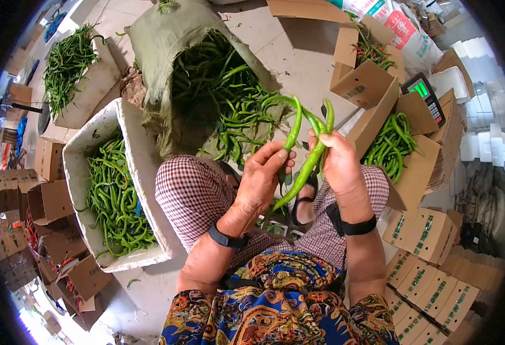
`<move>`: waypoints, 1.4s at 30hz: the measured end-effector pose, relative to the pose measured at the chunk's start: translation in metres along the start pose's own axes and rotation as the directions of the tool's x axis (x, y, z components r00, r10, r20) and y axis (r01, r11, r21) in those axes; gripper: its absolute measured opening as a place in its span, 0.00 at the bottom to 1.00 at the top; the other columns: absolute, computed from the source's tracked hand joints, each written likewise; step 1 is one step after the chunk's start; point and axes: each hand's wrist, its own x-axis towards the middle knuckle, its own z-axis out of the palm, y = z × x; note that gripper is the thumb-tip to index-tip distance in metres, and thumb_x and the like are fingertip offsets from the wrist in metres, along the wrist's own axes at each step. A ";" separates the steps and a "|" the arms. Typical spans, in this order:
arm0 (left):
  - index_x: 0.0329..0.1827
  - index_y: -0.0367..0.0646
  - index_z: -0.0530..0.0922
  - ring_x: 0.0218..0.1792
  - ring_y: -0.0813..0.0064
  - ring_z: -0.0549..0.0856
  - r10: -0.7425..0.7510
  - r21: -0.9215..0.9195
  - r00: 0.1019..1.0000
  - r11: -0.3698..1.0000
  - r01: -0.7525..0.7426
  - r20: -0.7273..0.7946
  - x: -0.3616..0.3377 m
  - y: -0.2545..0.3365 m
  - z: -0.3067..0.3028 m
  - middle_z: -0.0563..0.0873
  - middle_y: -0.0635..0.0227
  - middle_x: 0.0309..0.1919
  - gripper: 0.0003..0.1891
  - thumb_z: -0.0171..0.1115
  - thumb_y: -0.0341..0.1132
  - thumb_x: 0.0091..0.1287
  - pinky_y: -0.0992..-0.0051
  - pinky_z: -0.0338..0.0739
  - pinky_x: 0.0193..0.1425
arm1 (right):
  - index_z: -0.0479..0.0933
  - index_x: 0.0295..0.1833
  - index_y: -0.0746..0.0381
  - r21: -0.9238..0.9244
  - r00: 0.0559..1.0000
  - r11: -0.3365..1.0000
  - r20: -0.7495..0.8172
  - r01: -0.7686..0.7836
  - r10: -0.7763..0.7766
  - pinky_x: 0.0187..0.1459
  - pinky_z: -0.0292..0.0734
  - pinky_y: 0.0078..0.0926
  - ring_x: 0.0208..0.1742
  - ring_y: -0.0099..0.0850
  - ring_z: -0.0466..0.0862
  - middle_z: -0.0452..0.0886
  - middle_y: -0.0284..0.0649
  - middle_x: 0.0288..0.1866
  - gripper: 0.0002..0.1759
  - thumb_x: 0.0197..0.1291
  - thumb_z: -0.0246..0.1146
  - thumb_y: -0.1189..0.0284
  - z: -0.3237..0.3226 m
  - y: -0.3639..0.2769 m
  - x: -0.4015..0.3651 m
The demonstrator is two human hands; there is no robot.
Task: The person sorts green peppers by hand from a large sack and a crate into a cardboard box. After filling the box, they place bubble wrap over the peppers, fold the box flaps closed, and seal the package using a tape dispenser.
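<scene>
My left hand is closed on a long green chili pepper, pinched between thumb and fingers, its curved end pointing up. Close beside it, my right hand grips several more green chili peppers; one long pepper slants down to the left, and others stick up above the fingers. Both hands are above my knees. Beyond them, an open green woven sack lies on its side with a heap of green peppers spilling from its mouth.
Left of my knee stands a white foam box of green peppers. Another foam box with thinner peppers is behind it. At right, an open cardboard box holds peppers next to a digital scale display. Stacked cartons stand lower right.
</scene>
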 end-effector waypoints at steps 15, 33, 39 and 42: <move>0.44 0.37 0.78 0.32 0.81 0.81 0.195 0.256 0.981 0.948 -0.187 -0.009 -0.011 0.011 0.013 0.83 0.70 0.32 0.05 0.61 0.25 0.68 0.79 0.78 0.39 | 0.74 0.53 0.65 0.142 0.999 0.990 -0.033 -0.009 0.014 0.45 0.73 0.25 0.41 0.26 0.76 0.78 0.35 0.42 0.14 0.65 0.60 0.69 0.004 0.015 -0.005; 0.46 0.38 0.78 0.40 0.83 0.79 0.271 0.299 0.959 0.925 -0.235 -0.082 -0.053 0.045 0.063 0.83 0.72 0.41 0.11 0.65 0.35 0.67 0.82 0.73 0.48 | 0.73 0.58 0.68 -0.279 0.989 0.954 0.130 0.106 -0.072 0.52 0.70 0.21 0.48 0.21 0.75 0.79 0.35 0.45 0.20 0.64 0.60 0.68 0.049 -0.022 -0.077; 0.43 0.40 0.77 0.44 0.80 0.81 0.241 0.223 0.971 0.946 -0.236 0.006 -0.043 0.027 0.074 0.84 0.69 0.40 0.03 0.57 0.29 0.70 0.75 0.75 0.51 | 0.72 0.62 0.68 -0.252 0.978 0.945 0.045 0.208 -0.203 0.58 0.69 0.23 0.54 0.23 0.75 0.78 0.36 0.54 0.20 0.66 0.59 0.73 0.028 -0.013 -0.091; 0.45 0.42 0.75 0.48 0.73 0.82 0.294 0.009 0.955 0.956 -0.294 -0.048 -0.046 0.023 0.080 0.83 0.66 0.44 0.04 0.56 0.29 0.70 0.69 0.76 0.54 | 0.72 0.62 0.69 -0.055 0.964 0.963 0.058 0.264 -0.261 0.62 0.69 0.29 0.58 0.30 0.77 0.79 0.42 0.54 0.19 0.68 0.56 0.73 0.023 -0.017 -0.094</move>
